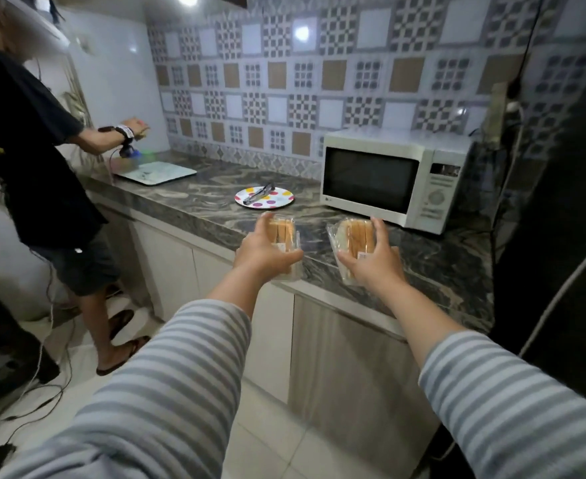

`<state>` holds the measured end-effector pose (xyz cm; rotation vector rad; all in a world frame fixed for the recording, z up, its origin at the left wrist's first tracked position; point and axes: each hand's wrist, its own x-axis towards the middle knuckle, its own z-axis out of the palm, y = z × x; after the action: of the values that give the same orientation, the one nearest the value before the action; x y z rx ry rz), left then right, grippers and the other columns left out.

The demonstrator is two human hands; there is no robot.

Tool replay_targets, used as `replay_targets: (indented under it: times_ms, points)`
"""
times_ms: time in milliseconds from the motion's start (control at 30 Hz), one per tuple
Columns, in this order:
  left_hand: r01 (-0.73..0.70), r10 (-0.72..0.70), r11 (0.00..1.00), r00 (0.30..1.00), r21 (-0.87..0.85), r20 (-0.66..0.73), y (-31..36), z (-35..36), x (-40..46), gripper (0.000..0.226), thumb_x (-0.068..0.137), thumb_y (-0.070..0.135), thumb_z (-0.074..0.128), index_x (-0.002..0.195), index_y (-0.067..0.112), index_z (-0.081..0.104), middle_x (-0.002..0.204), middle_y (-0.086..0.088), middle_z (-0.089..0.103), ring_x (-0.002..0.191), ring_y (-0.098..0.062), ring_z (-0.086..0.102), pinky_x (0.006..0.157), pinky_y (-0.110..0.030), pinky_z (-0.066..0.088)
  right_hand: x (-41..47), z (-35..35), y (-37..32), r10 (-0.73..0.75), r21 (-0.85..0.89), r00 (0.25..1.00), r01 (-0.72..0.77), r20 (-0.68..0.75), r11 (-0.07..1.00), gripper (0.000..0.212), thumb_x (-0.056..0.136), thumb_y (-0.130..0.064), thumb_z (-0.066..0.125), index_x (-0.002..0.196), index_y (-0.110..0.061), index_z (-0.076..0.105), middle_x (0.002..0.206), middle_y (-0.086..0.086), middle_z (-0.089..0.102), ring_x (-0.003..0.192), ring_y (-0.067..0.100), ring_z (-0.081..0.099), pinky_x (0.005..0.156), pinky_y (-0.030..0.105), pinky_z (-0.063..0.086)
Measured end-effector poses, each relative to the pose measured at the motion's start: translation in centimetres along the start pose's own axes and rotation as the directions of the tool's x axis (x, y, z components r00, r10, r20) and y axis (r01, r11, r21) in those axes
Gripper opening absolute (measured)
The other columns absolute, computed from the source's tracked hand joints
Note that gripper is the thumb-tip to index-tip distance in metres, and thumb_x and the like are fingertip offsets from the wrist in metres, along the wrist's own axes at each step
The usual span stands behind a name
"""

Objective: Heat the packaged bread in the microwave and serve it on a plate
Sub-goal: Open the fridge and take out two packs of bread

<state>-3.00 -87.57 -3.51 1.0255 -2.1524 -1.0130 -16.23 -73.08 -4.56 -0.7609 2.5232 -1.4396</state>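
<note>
Holding two clear bread packs, one per hand, both at the front edge of the counter [195, 202]. Landmark: microwave [393, 179], white, door closed, sitting on the counter against the tiled wall. Left hand [264, 248] grips the left bread pack [282, 231], fingers curled round it, in front of the microwave and off to its left. Right hand [374, 257] grips the right bread pack [353, 242], directly in front of the microwave door; can't tell if either pack rests on the counter. Plate [264, 198], polka-dotted, lies just left of the microwave with tongs [258, 194] on it. Farther left of the microwave: a white board [157, 172] and a second person [36, 160] reaching over the counter.
</note>
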Motion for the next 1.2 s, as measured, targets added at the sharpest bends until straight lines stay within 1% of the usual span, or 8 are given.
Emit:
replay_targets:
  times_ms: [167,433,600,633,700,767,900,1200]
  points:
    - [-0.106,0.109,0.994,0.989,-0.037,0.098,1.8,2.0,9.3,0.086,0.070,0.038,0.076,0.141,0.041,0.028,0.123,-0.002,0.055,0.105,-0.025,0.060,0.093,-0.042,0.051,7.6,0.8,-0.6,0.039,-0.051,0.995,-0.044,-0.095,0.998,0.090,0.076,-0.048,0.071,0.144,-0.051,0.012,0.134,0.015,0.037,0.115,0.032,0.050,0.098,0.038,0.039]
    - [-0.260,0.279,0.954,0.951,-0.146,0.131,8.4,9.1,24.7,0.089,0.070,0.041,0.077,0.141,0.043,0.025,0.127,-0.004,0.054,0.105,-0.025,0.059,0.091,-0.044,0.053,22.7,-2.2,-1.7,0.010,-0.164,0.964,-0.055,-0.264,0.985,0.088,0.079,-0.052,0.066,0.144,-0.052,0.008,0.132,0.015,0.039,0.091,0.027,0.046,0.080,0.034,0.036]
    - [-0.348,0.374,0.918,0.920,-0.192,0.119,14.3,13.4,34.0,0.089,0.072,0.041,0.077,0.143,0.042,0.023,0.134,-0.004,0.051,0.115,-0.027,0.054,0.097,-0.045,0.049,32.8,-4.6,-3.1,-0.031,-0.174,0.936,-0.033,-0.352,0.984,0.087,0.079,-0.055,0.066,0.144,-0.052,0.007,0.132,0.015,0.038,0.107,0.035,0.053,0.088,0.038,0.042]
    - [-0.358,0.386,0.910,0.915,-0.207,0.114,15.2,14.1,35.7,0.089,0.072,0.041,0.077,0.143,0.042,0.023,0.134,-0.002,0.050,0.116,-0.025,0.053,0.095,-0.041,0.050,34.6,-5.0,-3.3,-0.043,-0.183,0.932,-0.025,-0.360,0.983,0.087,0.079,-0.056,0.065,0.143,-0.053,0.007,0.132,0.015,0.039,0.106,0.036,0.054,0.086,0.038,0.043]
    - [-0.370,0.410,0.893,0.903,-0.257,0.124,17.5,16.7,41.0,0.088,0.074,0.037,0.076,0.144,0.040,0.024,0.133,0.002,0.048,0.111,-0.020,0.053,0.076,-0.025,0.053,40.4,-5.9,-3.6,-0.047,-0.193,0.910,-0.037,-0.411,0.980,0.088,0.078,-0.056,0.066,0.143,-0.053,0.006,0.130,0.015,0.040,0.105,0.035,0.055,0.084,0.037,0.043]
    - [-0.388,0.435,0.880,0.889,-0.273,0.139,18.5,17.3,42.3,0.088,0.076,0.034,0.076,0.146,0.037,0.023,0.133,0.001,0.048,0.110,-0.019,0.054,0.062,-0.013,0.046,41.8,-6.8,-4.0,-0.037,-0.197,0.912,-0.048,-0.409,0.979,0.090,0.077,-0.056,0.066,0.144,-0.053,0.007,0.130,0.014,0.041,0.106,0.034,0.055,0.085,0.037,0.042]
    - [-0.411,0.458,0.874,0.876,-0.260,0.151,20.8,19.6,47.2,0.091,0.074,0.040,0.076,0.145,0.040,0.020,0.141,-0.004,0.047,0.117,-0.025,0.055,0.095,-0.039,0.050,47.4,-7.9,-4.5,-0.024,-0.218,0.886,-0.088,-0.463,0.972,0.093,0.074,-0.058,0.067,0.144,-0.052,0.006,0.137,0.012,0.043,0.114,0.032,0.054,0.091,0.038,0.046]
    - [-0.442,0.482,0.875,0.832,-0.196,0.273,24.5,26.5,57.9,0.091,0.076,0.041,0.074,0.148,0.034,0.018,0.139,-0.008,0.050,0.117,-0.027,0.055,0.094,-0.038,0.046,58.8,-7.5,-4.1,0.104,-0.235,0.838,-0.266,-0.536,0.935,0.095,0.076,-0.058,0.068,0.147,-0.047,0.006,0.145,0.011,0.040,0.122,0.034,0.049,0.093,0.038,0.044]
